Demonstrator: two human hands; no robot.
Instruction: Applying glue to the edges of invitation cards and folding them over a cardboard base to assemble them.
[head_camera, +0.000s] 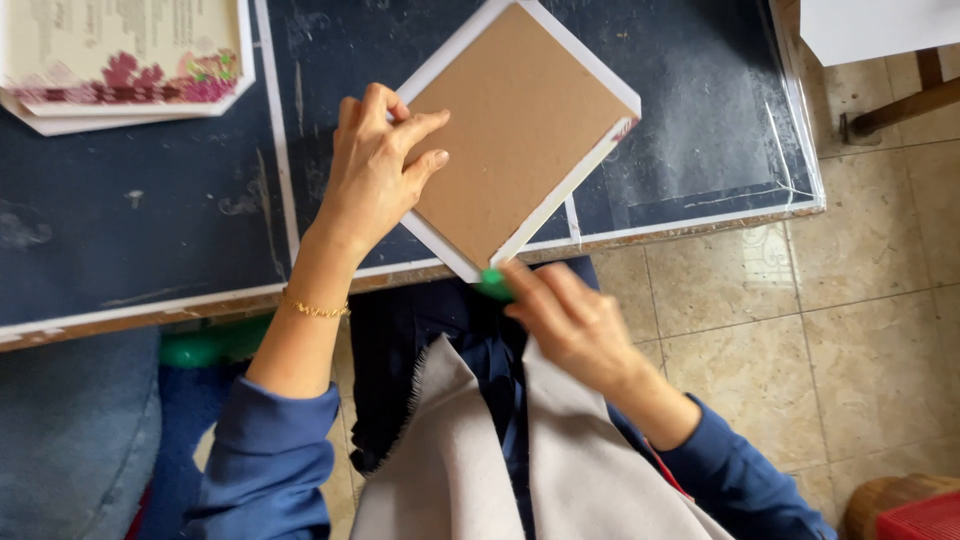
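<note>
Two hands are seen at work at the near edge of the tabletop (150, 230). Nearest, the right hand (570, 320) is closed around a small green tool (492, 284), pressed to the lower corner of a brown board (515, 130). Just beyond, the left hand (375, 170) is laid flat — fingers spread, grasping nothing — on the board's left side to pin it down. The board is set askew on the dark tabletop, white wrapping already folded along its edges; the near corner seems unfinished. Farther off, at the far left, a stack of flowered cards (120, 60) is kept — apparently finished pieces.
</note>
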